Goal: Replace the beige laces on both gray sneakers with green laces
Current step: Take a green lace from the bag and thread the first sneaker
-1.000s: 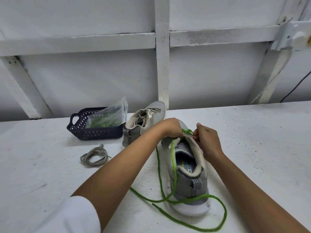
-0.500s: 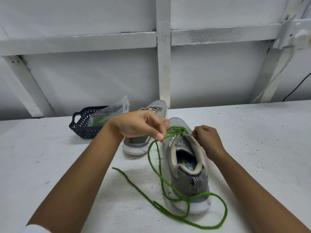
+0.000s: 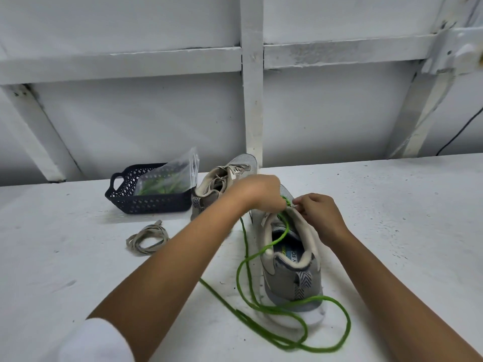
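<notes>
A gray sneaker stands heel toward me, with a green lace threaded through its front eyelets and trailing in loops on the table. My left hand pinches the green lace over the shoe's tongue. My right hand grips the right side of the shoe's collar near the eyelets. The second gray sneaker lies behind my left hand, with beige laces in it. A removed beige lace lies coiled on the table to the left.
A dark blue basket at the back left holds a clear plastic bag with green laces. A white framed wall rises behind the white table. A black cable hangs at the right.
My left hand has gone back from the left to the shoe's tongue, and the green lace's free length now lies looped nearer the heel. The right hand stays at the collar.
</notes>
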`<state>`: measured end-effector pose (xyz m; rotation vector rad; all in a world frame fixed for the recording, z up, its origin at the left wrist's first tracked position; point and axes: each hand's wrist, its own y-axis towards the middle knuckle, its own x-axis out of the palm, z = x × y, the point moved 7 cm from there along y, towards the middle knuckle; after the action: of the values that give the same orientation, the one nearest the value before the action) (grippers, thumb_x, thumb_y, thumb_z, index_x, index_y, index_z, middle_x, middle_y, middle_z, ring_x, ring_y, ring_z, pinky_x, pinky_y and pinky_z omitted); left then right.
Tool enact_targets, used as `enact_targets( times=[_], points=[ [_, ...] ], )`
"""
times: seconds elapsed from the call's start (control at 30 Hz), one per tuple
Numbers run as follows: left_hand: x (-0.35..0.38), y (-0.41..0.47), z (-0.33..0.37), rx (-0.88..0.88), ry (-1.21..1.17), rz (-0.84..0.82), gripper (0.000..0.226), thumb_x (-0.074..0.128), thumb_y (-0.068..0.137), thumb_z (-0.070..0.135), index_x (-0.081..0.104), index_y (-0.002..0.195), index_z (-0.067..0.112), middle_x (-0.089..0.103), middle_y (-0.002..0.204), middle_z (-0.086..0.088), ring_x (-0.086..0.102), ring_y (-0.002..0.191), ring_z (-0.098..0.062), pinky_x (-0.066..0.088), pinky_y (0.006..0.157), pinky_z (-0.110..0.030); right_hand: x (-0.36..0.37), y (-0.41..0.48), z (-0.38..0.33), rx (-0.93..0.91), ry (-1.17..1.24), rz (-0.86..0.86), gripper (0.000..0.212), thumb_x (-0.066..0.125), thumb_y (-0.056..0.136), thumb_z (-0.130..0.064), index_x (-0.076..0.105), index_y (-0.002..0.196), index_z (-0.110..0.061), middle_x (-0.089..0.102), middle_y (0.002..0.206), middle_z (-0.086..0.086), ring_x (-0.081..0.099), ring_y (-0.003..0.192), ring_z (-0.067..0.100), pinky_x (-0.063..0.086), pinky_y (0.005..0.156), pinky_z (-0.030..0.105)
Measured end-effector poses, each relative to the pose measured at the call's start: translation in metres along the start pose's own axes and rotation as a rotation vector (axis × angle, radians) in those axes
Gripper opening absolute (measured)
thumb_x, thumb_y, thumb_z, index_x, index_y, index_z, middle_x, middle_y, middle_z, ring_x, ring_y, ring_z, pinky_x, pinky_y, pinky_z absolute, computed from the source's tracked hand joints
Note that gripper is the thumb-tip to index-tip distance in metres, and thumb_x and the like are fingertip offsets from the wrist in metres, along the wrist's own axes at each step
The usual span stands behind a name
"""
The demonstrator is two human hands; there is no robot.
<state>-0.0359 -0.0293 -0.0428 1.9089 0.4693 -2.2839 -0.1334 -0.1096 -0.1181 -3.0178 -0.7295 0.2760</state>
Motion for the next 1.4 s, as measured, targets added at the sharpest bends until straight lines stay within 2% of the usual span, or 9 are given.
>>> enact_targets(
  times=[0.13,0.2,0.37,0.53,0.7,0.93,1.1,1.2,1.4],
  points=[
    [0.013,0.014,0.005,-0.017,0.118,0.018,0.012,0.053,0.081,0.021,0.061,0.089,0.015,0.053,0.085,-0.003,0.053,0.09,-0.027,0.044,0.072,-0.031,-0.001,-0.001,-0.005,-0.093,-0.138,0.004,0.024,0.047,0.089,-0.001,0.07,0.092,-0.007,0.065,0.073,0.002,0.055,0.059,-0.001,0.04,0.049,0.002],
    [0.021,0.017,0.004,-0.021,0.122,-0.018,0.004,0.053,0.08,0.019,0.056,0.078,0.017,0.047,0.075,-0.001,0.052,0.092,-0.029,0.045,0.076,-0.035,0.0,-0.001,-0.006,-0.116,-0.177,-0.013,0.024,0.05,0.088,-0.001,0.072,0.094,-0.009,0.067,0.077,0.004,0.057,0.064,-0.001,0.041,0.054,0.002],
    [0.024,0.017,0.001,-0.071,0.032,0.012,0.021,0.052,0.08,0.019,0.043,0.061,0.017,0.041,0.067,-0.001,0.05,0.086,-0.03,0.043,0.072,-0.033,0.001,0.001,-0.002,-0.11,-0.212,-0.027,0.021,0.057,0.085,-0.004,0.074,0.094,-0.011,0.072,0.087,0.006,0.065,0.084,0.019,0.052,0.081,0.032],
    [0.029,0.016,-0.007,-0.132,-0.246,0.117,0.026,0.05,0.08,0.016,0.069,0.098,0.012,0.065,0.099,-0.011,0.059,0.1,-0.032,0.05,0.081,-0.034,0.004,0.001,0.0,-0.083,-0.115,-0.07,0.012,0.061,0.085,-0.003,0.072,0.089,-0.007,0.07,0.084,0.012,0.062,0.079,0.02,0.052,0.079,0.039],
    [0.043,0.012,-0.015,-0.222,-0.561,0.075,0.02,0.051,0.08,0.02,0.055,0.062,0.012,0.065,0.086,-0.018,0.06,0.094,-0.035,0.045,0.068,-0.029,0.006,0.001,0.003,-0.064,-0.035,-0.101,0.008,0.066,0.084,-0.005,0.069,0.08,-0.011,0.067,0.077,0.009,0.06,0.077,0.02,0.049,0.076,0.038],
    [0.051,0.005,-0.014,-0.17,-0.847,0.024,0.044,0.06,0.055,0.033,0.072,0.083,0.002,0.061,0.074,-0.008,0.054,0.07,-0.018,0.047,0.069,-0.032,0.006,0.004,0.005,-0.069,-0.044,-0.09,0.009,0.063,0.088,-0.007,0.068,0.082,-0.01,0.066,0.077,0.007,0.059,0.077,0.018,0.046,0.073,0.032],
    [0.05,0.009,-0.013,-0.173,-0.816,0.022,0.044,0.066,0.062,0.033,0.072,0.093,0.002,0.057,0.075,-0.007,0.05,0.07,-0.017,0.04,0.066,-0.026,0.004,0.004,0.001,-0.062,-0.062,-0.1,0.019,0.059,0.092,-0.025,0.065,0.095,-0.007,0.065,0.086,0.006,0.06,0.084,0.018,0.047,0.075,0.027],
    [0.047,0.01,-0.014,-0.187,-0.72,0.032,0.036,0.068,0.072,0.036,0.072,0.092,0.006,0.056,0.072,-0.004,0.049,0.071,-0.018,0.038,0.066,-0.026,0.008,0.001,-0.002,0.062,0.117,-0.322,0.036,0.061,0.086,-0.04,0.055,0.105,-0.009,0.059,0.088,0.008,0.058,0.079,0.018,0.047,0.076,0.029],
    [0.043,0.011,-0.014,-0.184,-0.416,0.013,0.048,0.057,0.065,0.059,0.07,0.081,0.015,0.057,0.079,-0.003,0.049,0.101,-0.029,0.041,0.084,-0.034,0.002,-0.001,-0.007,0.133,0.314,-0.45,0.01,0.045,0.096,-0.005,0.049,0.093,-0.014,0.057,0.078,0.004,0.058,0.056,0.013,0.048,0.052,0.019]
  ],
)
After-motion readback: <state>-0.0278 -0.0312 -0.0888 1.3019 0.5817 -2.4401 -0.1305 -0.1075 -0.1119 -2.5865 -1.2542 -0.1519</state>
